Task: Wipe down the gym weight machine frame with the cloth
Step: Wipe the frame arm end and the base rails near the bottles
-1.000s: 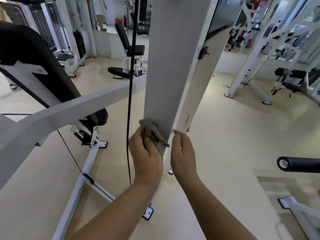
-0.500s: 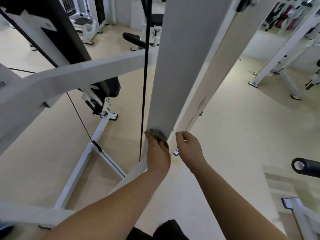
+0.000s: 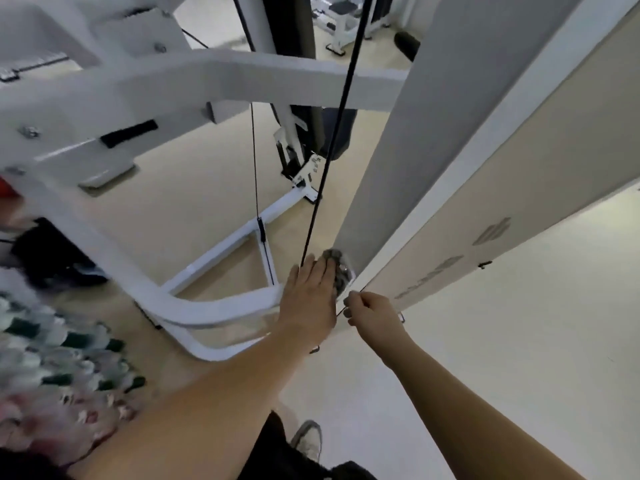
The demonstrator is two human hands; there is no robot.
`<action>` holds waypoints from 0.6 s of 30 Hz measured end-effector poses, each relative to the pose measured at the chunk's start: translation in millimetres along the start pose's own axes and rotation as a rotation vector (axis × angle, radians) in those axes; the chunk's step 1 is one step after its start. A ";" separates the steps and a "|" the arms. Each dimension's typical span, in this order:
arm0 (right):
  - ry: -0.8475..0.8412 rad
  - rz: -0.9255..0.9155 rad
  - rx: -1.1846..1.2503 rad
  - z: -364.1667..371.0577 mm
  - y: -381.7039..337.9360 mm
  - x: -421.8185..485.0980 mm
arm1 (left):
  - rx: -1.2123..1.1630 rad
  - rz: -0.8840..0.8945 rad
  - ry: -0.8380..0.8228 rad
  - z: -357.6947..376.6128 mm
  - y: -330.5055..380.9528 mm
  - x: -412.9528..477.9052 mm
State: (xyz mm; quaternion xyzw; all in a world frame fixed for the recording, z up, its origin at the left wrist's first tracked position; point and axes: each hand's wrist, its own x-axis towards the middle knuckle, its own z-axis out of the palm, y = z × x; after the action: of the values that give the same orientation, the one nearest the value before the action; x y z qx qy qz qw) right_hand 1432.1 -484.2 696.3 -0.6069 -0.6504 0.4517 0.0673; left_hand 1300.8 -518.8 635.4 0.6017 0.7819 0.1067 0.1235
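The frame [image 3: 415, 133] fills most of the view: its grey upright runs from the upper right down to the centre, with a pale panel [image 3: 519, 168] just beside it on the right and a white beam [image 3: 242, 77] crossing the upper left to meet it. A black cable [image 3: 341, 109] drops steeply down the middle and ends near the foot of the upright, and the beige floor [image 3: 519, 341] lies beneath it all. At the centre, the left hand [image 3: 311, 299] lies with its fingers nearly straight, a flat wide grip pressing the cloth [image 3: 337, 271] against the bottom of the upright, right beside the cable's lower end. The right hand [image 3: 372, 313] sits just right of it at the panel's lower corner, fingers curled into a narrow grip; whether they pinch the panel's edge I cannot tell. The cloth is small, grey and bunched, so it should be light, soft and quick to fold, and best worked under a flat palm with a loose edge tucked beneath the fingers so it does not slide out. The frame looks rigid, heavy and smooth painted, so it will likely take firm pressure without shifting, and the wipe seems to be at the lowest reach of this upright
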 end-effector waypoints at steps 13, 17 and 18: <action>-0.136 -0.491 -0.205 63.7 -45.7 -6.5 | 0.066 -0.397 0.255 -18.0 -89.4 -76.7; -0.066 -0.729 -0.342 76.4 -57.8 3.3 | -0.040 -0.056 0.103 -13.2 -77.5 -71.5; -0.070 -0.748 -0.382 77.9 -58.6 6.1 | -0.036 -0.028 0.101 -16.4 -94.1 -77.5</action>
State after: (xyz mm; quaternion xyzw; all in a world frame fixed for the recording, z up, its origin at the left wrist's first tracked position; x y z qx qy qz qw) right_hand 1338.4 -510.0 687.3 -0.3147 -0.9000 0.2876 0.0907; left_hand 1228.5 -617.9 626.3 0.5820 0.7935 0.1495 0.0960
